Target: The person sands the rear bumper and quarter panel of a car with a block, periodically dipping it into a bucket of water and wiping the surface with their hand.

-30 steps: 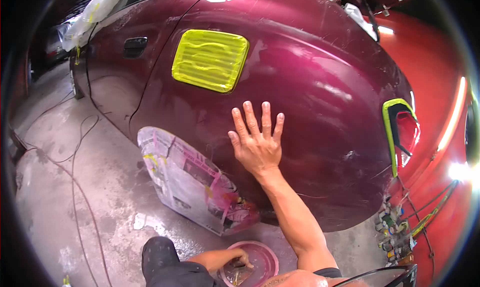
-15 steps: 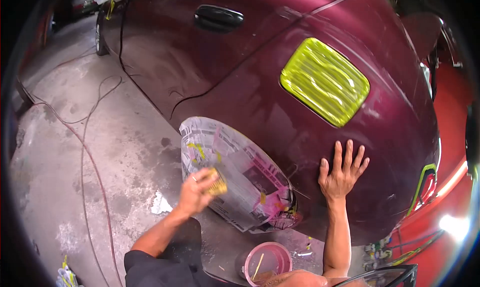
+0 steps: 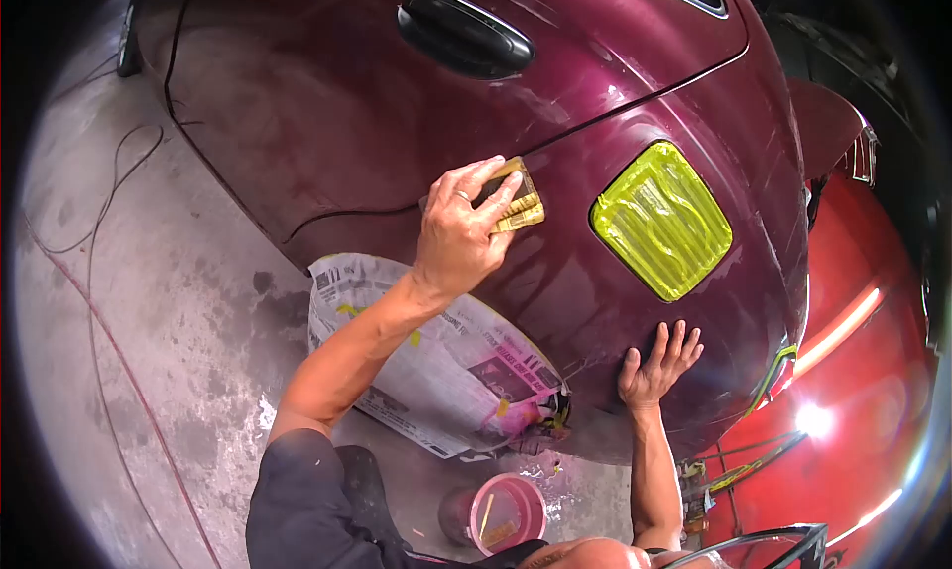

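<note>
My left hand (image 3: 459, 230) is wrapped round a yellow and dark sanding block (image 3: 526, 210), at the maroon car's rear panel (image 3: 555, 272) near the door seam. The block's inner side is hidden by my fingers. Lower right, my right hand (image 3: 658, 366) lies on the panel with its fingers spread, holding nothing. Between and above the hands, shiny yellow-green tape covers the fuel flap (image 3: 662, 222). Newspaper (image 3: 446, 366) masks the wheel below my left forearm. A black door handle (image 3: 464, 32) sits above the block.
A pink bucket (image 3: 535, 505) with a stick in it stands on the wet, stained concrete floor (image 3: 228, 321). Thin hoses (image 3: 109, 341) trail across the floor at left. A red car (image 3: 843, 391) with a bright light reflection stands close at the right.
My left hand has risen with the sanding block from in front of the newspaper to the panel near the door seam. My right hand stays flat on the panel. The view has shifted.
</note>
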{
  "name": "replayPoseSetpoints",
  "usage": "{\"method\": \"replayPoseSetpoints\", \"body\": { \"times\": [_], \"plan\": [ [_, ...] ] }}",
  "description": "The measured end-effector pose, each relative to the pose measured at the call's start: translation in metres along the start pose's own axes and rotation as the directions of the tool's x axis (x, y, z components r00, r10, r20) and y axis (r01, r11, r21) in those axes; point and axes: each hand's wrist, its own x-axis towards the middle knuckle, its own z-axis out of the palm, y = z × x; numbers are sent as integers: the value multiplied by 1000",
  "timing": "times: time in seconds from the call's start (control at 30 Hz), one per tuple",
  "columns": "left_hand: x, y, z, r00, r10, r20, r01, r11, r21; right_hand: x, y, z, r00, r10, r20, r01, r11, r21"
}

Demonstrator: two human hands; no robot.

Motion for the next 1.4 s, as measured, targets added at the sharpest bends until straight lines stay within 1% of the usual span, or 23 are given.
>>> {"method": "replayPoseSetpoints", "body": {
  "times": [0.03,0.1,0.17,0.27,0.33,0.43,0.5,0.57,0.6,0.63,0.7,0.77,0.83,0.9,0.93,0.97,1.03,1.1,1.17,1.23,1.3,1.37,1.4],
  "plan": [
    [1,-4,1,1000,-12,23,10,998,57,-1,-1,0,1000,6,1,-6,1000,-4],
    [-13,-12,-15,994,33,101,-38,998,53,-1,1,0,1000,3,11,-3,1000,-2],
    [-58,-39,-25,989,104,101,-111,991,74,-1,3,-1,1000,-1,8,1,1000,-4],
    [-66,-40,-20,994,71,78,-77,994,71,-2,-1,0,1000,7,1,-7,1000,10],
    [-8,-15,15,989,141,-54,-140,990,19,-1,2,-1,1000,12,-1,-12,1000,8],
    [70,13,52,985,153,-82,-157,986,-48,0,2,1,1000,21,0,-21,1000,15],
    [74,16,53,986,149,-71,-154,986,-63,-1,-1,-2,1000,27,3,-27,999,31],
    [48,2,34,974,225,-18,-225,974,12,1,2,-2,1000,25,13,-26,999,26],
    [26,-6,18,983,180,32,-182,981,66,3,1,-2,1000,11,6,-11,1000,16],
    [0,-24,13,990,140,10,-141,988,62,1,0,-4,1000,5,1,-5,1000,10],
    [-10,-33,15,993,113,-36,-113,993,27,0,-2,-2,1000,17,-15,-17,1000,25],
    [43,0,34,981,184,-65,-182,983,34,-1,-1,-2,999,47,7,-47,998,47],
    [89,28,61,982,173,-72,-168,983,75,1,-1,-1,999,47,8,-47,998,44],
    [81,21,55,975,214,-54,-207,973,102,-4,-1,-5,998,59,16,-59,997,39],
    [63,16,36,983,181,-6,-179,974,142,-5,-2,-6,998,63,22,-64,997,37],
    [34,4,18,991,136,5,-136,980,146,-1,-1,-5,998,56,21,-56,998,41],
    [-41,-37,-2,992,126,-5,-125,986,107,-1,-1,-3,998,54,14,-54,998,39],
    [-26,-25,5,990,136,-29,-131,983,131,1,-2,-2,999,44,0,-44,999,31],
    [34,5,41,976,188,-111,-172,976,135,2,-1,-3,999,42,0,-42,998,35],
    [67,23,57,986,142,-93,-132,986,99,-1,-3,-3,998,54,12,-55,998,30],
    [46,5,35,979,202,-40,-195,972,129,-1,-1,-3,999,49,14,-50,998,32],
    [-20,-24,5,988,156,-1,-153,968,201,2,4,-5,999,33,12,-33,999,32],
    [-24,-25,-2,987,162,6,-161,971,176,0,-1,-3,999,46,4,-46,998,40]
  ]
}}
